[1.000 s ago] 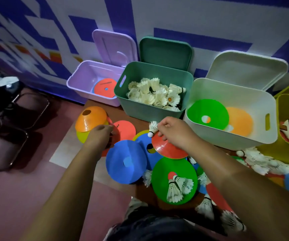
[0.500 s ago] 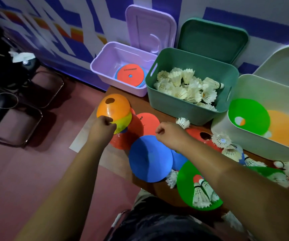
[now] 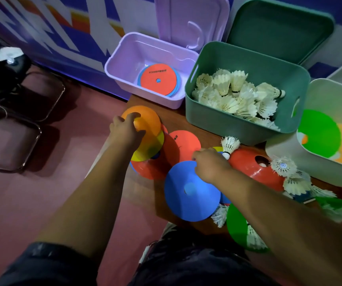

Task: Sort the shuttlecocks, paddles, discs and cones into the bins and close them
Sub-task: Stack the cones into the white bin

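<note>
Plainly, the white bin [image 3: 279, 153] at the right edge bulks largest, and only part of it shows. The green bin [image 3: 227, 120] beside it holds a heap of shuttlecocks [image 3: 238, 96], and the lilac bin [image 3: 122, 79] holds a red disc [image 3: 157, 79] lying on a blue one. All three lids stand open.

On the table [image 3: 174, 120] in front, a blue cone [image 3: 186, 207] lies nearest the person, with a red cone [image 3: 252, 172] to its right. The left hand [image 3: 126, 131] grips the orange cone [image 3: 147, 120], fingers curled over its top (it sits on a yellow one). The right hand [image 3: 209, 164] rests at the blue cone's far rim. Its fingers curl under, and I cannot tell whether they hold anything. One loose shuttlecock [image 3: 229, 144] stands just beside its knuckles.
</note>
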